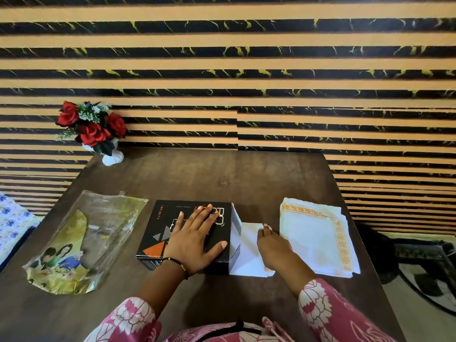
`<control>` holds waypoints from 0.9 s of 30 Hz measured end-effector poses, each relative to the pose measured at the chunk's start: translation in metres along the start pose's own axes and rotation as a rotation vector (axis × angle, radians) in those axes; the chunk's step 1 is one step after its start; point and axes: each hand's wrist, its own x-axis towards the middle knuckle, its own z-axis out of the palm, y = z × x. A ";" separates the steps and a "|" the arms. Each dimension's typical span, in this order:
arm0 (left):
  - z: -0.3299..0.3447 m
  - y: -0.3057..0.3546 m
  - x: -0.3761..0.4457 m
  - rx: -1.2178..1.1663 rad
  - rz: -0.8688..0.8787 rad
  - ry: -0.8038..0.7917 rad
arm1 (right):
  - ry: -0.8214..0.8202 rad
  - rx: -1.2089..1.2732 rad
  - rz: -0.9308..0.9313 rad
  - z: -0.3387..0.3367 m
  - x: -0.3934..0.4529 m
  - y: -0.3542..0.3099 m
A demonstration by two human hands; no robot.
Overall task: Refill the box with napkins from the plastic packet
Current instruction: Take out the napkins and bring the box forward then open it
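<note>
A black box (160,233) lies on its side in the middle of the table, its right end open with white flaps (236,225) folded out. My left hand (195,245) presses flat on the box top, fingers spread. My right hand (274,245) rests at the open end with its fingers curled on a white folded napkin (248,253) lying against the opening. A stack of white napkins (313,235) with an orange border sits just right of that hand. The clear plastic packet (98,233) lies flat to the left of the box and looks empty.
A white vase of red roses (95,130) stands at the table's far left corner. The dark wooden table (222,174) ends against a striped wall. Floral cloth (12,220) lies off the left edge, and a rug (424,270) on the floor to the right.
</note>
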 end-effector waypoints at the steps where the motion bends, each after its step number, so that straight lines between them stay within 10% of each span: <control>1: 0.000 0.000 0.000 0.005 -0.004 0.001 | 0.008 0.003 -0.006 0.000 -0.001 0.001; 8: 0.000 0.002 0.000 0.012 -0.010 0.000 | 0.299 0.353 -0.167 -0.011 -0.026 -0.016; 20: -0.001 0.002 0.001 0.035 -0.012 -0.007 | -0.278 0.706 -0.346 -0.015 -0.063 -0.010; 27: 0.000 -0.003 0.002 0.126 0.099 -0.137 | -0.325 0.787 -0.335 -0.014 -0.057 -0.018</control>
